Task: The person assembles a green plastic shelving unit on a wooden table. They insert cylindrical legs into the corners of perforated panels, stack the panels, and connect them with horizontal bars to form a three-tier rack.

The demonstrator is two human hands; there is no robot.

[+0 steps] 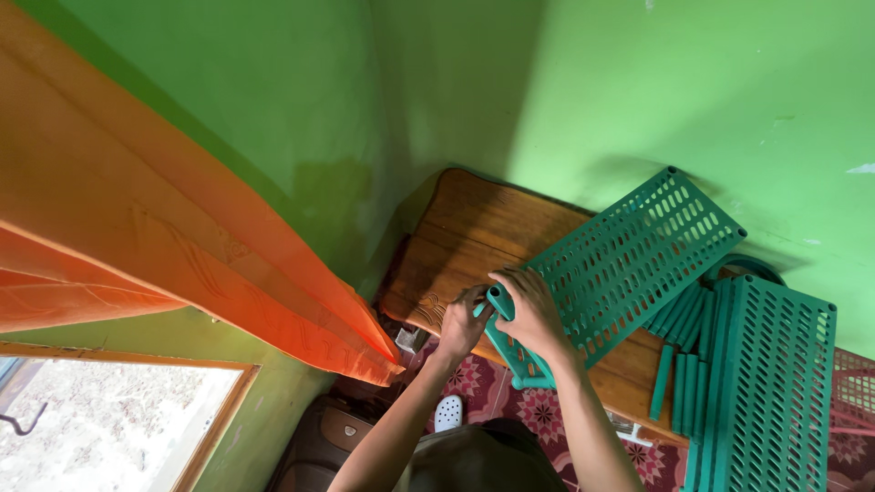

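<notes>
Both forearms bare, reaching from near edge toward far, converging at centre. Left hand [462, 321]: fingers curled, knuckles up, thumb side toward the right hand. Right hand [533, 312]: palm down, fingers bent and clamped, wrist slightly flexed. Hands just beside each other, nearly touching. Elbows out of frame.

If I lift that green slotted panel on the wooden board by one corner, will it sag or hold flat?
The slotted panel looks like moulded plastic, so probably fairly stiff and flexing only slightly. Its many slots suggest it is light for its size. The loose green tubes beside it might roll if nudged.
</notes>
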